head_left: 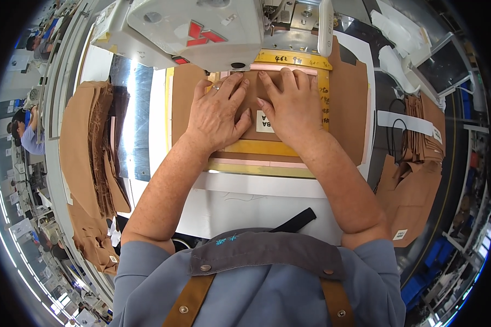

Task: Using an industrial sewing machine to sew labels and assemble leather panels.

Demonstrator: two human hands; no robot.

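Both my hands lie on a brown fabric piece [251, 103] framed by a yellow template [262, 147] with handwritten marks. My left hand [215, 114] presses its fingers on the fabric's left part, thumb pointing inward; a ring shows on one finger. Fingers spread, my right hand [295, 106] rests on the right part, fingertips by the pink strip along the template's far bar. Between the hands a small white label [264, 123] shows on the fabric, partly covered by the right hand. Just beyond the fingertips stands the large white head of a sewing machine [202, 32].
Stacked brown fabric pieces [82, 147] lie at the left. At the right are a bundle of brown pieces [423, 131] with a white band, and a labelled brown piece [406, 212]. A screen [444, 65] stands far right. People work at the far left.
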